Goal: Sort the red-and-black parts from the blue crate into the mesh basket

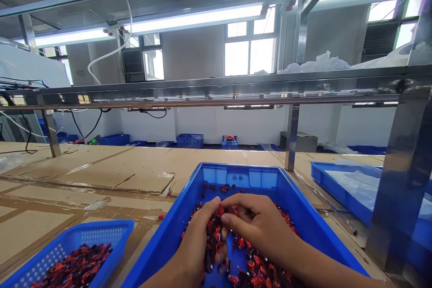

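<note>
A blue plastic bin [199,198] sits in front of me, with many small red and black parts [256,270] scattered on its floor. Both my hands are inside it, close together. My left hand [197,243] is cupped, its fingers curled round a heap of the red and black parts. My right hand [259,225] curls over the same heap from the right, fingertips pressed into the parts against the left hand.
A blue mesh basket [101,234] of the same parts stands at the lower left. Cardboard sheets [101,171] cover the bench. A shallow blue tray [337,184] with plastic film lies to the right behind a steel post [401,180]. More blue crates stand along the far wall.
</note>
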`<state>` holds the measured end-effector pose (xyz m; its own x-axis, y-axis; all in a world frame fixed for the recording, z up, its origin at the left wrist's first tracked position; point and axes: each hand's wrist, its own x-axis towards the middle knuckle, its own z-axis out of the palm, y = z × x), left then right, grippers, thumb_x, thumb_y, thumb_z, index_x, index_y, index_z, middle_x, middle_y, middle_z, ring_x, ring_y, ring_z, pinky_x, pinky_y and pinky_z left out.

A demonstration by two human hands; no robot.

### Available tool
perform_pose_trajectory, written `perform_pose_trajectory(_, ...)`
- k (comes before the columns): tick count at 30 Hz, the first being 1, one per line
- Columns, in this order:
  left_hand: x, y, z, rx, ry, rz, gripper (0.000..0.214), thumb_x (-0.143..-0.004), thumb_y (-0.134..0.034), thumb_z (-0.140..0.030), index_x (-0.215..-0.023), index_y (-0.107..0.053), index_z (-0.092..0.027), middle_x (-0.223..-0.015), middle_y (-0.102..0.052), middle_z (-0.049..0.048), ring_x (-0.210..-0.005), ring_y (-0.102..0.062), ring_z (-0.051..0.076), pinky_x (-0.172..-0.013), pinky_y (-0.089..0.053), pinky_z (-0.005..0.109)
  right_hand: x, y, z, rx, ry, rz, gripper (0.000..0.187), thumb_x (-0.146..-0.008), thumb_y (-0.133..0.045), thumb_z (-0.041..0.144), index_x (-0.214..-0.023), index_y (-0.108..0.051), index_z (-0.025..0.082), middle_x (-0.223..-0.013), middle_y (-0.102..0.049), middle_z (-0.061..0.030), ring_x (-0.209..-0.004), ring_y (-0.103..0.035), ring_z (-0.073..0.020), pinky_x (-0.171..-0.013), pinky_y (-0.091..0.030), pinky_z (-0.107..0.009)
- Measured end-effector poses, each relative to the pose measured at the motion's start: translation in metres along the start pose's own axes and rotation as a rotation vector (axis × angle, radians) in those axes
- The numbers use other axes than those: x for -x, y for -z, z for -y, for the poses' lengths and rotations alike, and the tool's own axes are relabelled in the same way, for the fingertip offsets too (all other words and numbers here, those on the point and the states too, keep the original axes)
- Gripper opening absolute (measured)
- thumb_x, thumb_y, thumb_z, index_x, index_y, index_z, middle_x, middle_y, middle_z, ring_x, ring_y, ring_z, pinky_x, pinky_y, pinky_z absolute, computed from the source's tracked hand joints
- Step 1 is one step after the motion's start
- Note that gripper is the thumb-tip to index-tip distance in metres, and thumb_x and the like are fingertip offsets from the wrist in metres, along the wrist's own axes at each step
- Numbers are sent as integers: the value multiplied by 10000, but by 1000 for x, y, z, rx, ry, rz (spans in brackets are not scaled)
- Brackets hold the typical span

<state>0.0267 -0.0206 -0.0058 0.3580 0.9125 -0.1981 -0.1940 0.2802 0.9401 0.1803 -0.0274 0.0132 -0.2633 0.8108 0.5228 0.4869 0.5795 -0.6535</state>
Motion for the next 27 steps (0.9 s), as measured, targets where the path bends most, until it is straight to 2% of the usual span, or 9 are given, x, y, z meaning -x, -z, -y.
perform_pose_trajectory(4,-1,1,-1,47,-44,-6,446,-784,-516,-641,-796,-587,-201,-516,-482,-45,-322,-362,97,-329,-304,222,3,3,3,203,202,-161,157,-789,-682,286,-920,-712,203,-496,-451,71,-451,-444,-107,-488,-349,-245)
perform_pose_trajectory(7,-3,3,-1,-7,-66,-14,483,-818,-472,-640,-1003,-603,-213,-450,-458,-56,-329,-362,113,-333,-267,203,7,4,2,308,384,-197,171,-787,-694,281,-919,-692,173,-562,-591,29,-482,-532,-120,-504,-398,-250)
perform_pose_trajectory(12,-2,0,-3,-26,-54,-37,536,-802,-480,-665,-1030,-611,-198,-402,-454,-48,-332,-358,128,-350,-292,214,10,0,1,376,483,-187,162,-831,-651,275,-962,-675,183,-650,-660,-6,-553,-590,-148,-547,-425,-275)
perform_pose_trajectory(14,-1,-2,-6,5,-44,-61,529,-785,-507,-661,-1032,-603,-204,-444,-473,-53,-334,-363,122,-355,-304,218,8,1,0,218,370,-179,125,-822,-637,275,-916,-670,200,-571,-580,26,-500,-517,-128,-518,-400,-266)
perform_pose_trajectory(17,2,-3,-10,67,-37,-68,499,-809,-478,-650,-990,-597,-200,-512,-482,-57,-334,-347,92,-367,-288,202,0,7,-6,-430,-87,-131,199,-849,-514,358,-729,-568,209,-501,-383,67,-407,-327,-95,-374,-297,-221)
perform_pose_trajectory(20,1,-1,-11,101,-17,-85,479,-842,-436,-640,-940,-587,-196,-535,-472,-58,-342,-333,70,-381,-283,184,-9,14,-15,-988,-451,-12,239,-836,-461,401,-717,-517,201,-636,-446,32,-424,-303,-81,-294,-169,-182)
perform_pose_trajectory(21,1,-1,-11,103,-5,-90,478,-838,-440,-643,-936,-584,-198,-537,-470,-58,-343,-335,72,-377,-283,185,-11,15,-18,-1025,-492,19,223,-824,-494,399,-742,-536,196,-679,-472,25,-429,-304,-72,-294,-141,-174)
perform_pose_trajectory(23,0,0,-11,96,28,-92,471,-810,-477,-653,-928,-581,-209,-540,-475,-57,-341,-344,84,-356,-282,194,-12,14,-19,-864,-458,53,193,-823,-571,382,-791,-592,193,-676,-485,34,-429,-292,-60,-319,-134,-168)
perform_pose_trajectory(27,0,-4,-9,88,124,-45,465,-792,-493,-662,-775,-558,-202,-527,-468,-50,-326,-331,88,-322,-295,214,-4,1,-10,-264,-149,93,122,-810,-673,310,-885,-707,221,-577,-513,46,-501,-387,-91,-457,-291,-209)
